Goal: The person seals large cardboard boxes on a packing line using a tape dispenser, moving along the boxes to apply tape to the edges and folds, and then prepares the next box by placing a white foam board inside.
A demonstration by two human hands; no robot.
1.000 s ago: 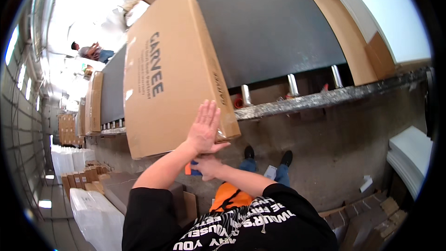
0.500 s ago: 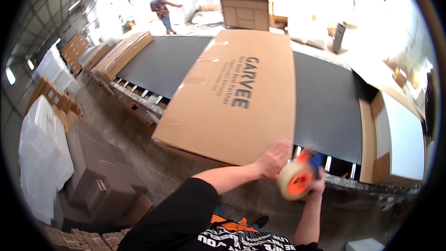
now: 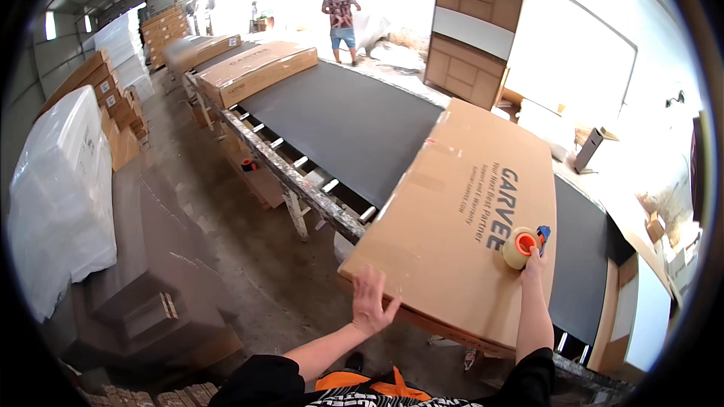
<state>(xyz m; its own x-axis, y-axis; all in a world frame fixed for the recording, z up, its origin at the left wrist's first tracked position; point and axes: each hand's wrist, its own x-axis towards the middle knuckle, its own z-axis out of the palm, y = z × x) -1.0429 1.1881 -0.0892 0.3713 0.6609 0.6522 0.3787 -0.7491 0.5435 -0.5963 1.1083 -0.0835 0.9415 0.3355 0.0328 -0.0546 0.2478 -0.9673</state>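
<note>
A large flat cardboard box (image 3: 441,256) with dark printing lies across the conveyor, its near end toward me. My left hand (image 3: 371,303) rests with fingers spread on the near edge of the box, close to its left corner. In my right hand (image 3: 533,262) is a tape dispenser (image 3: 517,250) with an orange hub, a blue part and a roll of yellowish tape. It is over the right side of the box top, beside the printing; whether it touches the cardboard I cannot tell.
The dark conveyor belt (image 3: 339,117) runs from far left to lower right. Another carton (image 3: 260,68) lies further up it, and an open box with a white panel (image 3: 647,313) at lower right. Wrapped white goods (image 3: 64,203) stand left. A person (image 3: 341,19) stands beyond the belt.
My left hand has gone from the box's near right corner to near its left corner. My right hand has carried the tape dispenser up over the box top. The view has turned left.
</note>
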